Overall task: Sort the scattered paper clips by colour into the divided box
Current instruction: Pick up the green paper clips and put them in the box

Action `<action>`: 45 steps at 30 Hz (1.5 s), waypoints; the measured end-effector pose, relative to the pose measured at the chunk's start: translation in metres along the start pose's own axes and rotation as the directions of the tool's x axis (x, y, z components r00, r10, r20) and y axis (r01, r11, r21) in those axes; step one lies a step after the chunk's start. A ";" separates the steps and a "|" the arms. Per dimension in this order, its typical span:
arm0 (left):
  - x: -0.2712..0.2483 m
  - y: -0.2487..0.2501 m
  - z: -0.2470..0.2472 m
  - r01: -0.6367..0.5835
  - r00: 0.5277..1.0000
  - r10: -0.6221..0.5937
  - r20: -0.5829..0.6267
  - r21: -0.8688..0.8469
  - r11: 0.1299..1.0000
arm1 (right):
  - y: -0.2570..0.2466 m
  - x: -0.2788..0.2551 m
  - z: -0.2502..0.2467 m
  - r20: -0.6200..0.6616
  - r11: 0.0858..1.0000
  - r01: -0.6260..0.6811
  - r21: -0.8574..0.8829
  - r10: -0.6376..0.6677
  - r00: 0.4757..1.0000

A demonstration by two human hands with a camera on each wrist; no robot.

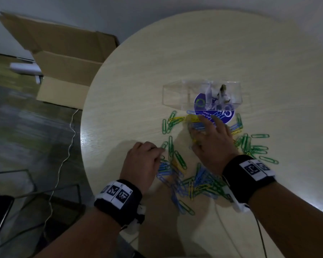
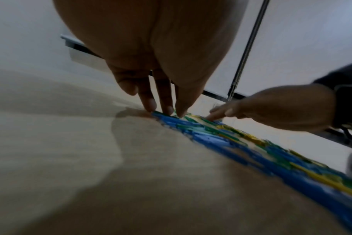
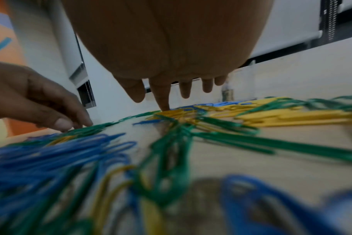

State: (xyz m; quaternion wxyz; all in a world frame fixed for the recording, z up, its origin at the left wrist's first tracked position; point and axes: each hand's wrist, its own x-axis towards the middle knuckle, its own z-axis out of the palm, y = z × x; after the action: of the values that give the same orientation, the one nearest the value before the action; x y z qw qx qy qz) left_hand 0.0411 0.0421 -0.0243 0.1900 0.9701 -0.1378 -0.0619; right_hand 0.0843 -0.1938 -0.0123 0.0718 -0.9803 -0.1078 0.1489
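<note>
Green, blue and yellow paper clips point(image 1: 186, 175) lie scattered and tangled over the near half of the round table point(image 1: 138, 75). The clear divided box point(image 1: 175, 94) stands just beyond them, with some scraps in its right part. My left hand point(image 1: 159, 151) rests its straight fingertips point(image 2: 167, 109) on green and blue clips at the heap's left edge, with the thumb held apart. My right hand point(image 1: 199, 127) is spread flat just in front of the box. Its index fingertip point(image 3: 164, 108) presses on a bunch of yellow clips point(image 3: 179, 113); the other fingers hover.
A round blue sticker point(image 1: 226, 116) lies under the box's right end. A loose group of green clips point(image 1: 255, 146) sits right of my right hand. Beyond the table's left edge an open cardboard carton point(image 1: 63, 60) stands on the floor. A thin cable point(image 1: 71, 127) hangs there.
</note>
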 end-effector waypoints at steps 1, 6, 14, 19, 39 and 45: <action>0.003 0.000 -0.001 0.035 0.999 -0.036 -0.012 -0.039 0.999 | 0.006 -0.002 0.000 -0.013 1.000 -0.025 0.003 0.025 1.000; 0.017 -0.004 -0.005 0.171 0.985 -0.172 0.007 -0.089 0.981 | 0.007 -0.011 -0.006 -0.179 0.990 -0.075 0.122 0.097 0.979; 0.045 -0.013 -0.023 0.093 0.989 -0.089 0.120 -0.028 0.995 | -0.040 -0.016 0.007 0.088 0.990 -0.011 0.139 -0.002 0.996; 0.056 -0.005 -0.017 -0.336 0.930 0.332 0.156 -0.004 0.942 | -0.013 -0.017 0.004 0.164 0.952 -0.095 0.291 0.048 0.985; 0.054 -0.021 -0.016 -0.322 0.934 0.319 0.160 -0.013 0.947 | 0.014 0.035 -0.010 0.215 0.940 -0.099 0.328 0.028 0.976; 0.050 -0.022 -0.021 -0.075 0.997 0.076 0.001 -0.101 0.992 | 0.024 0.008 -0.005 0.053 0.846 -0.165 0.507 0.160 0.986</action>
State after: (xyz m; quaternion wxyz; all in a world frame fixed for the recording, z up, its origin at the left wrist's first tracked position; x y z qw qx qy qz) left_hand 0.0981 0.0546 -0.0168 0.2405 0.9532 -0.1716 -0.0638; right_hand 0.0973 -0.2157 -0.0143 0.3148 -0.9314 0.0184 0.1816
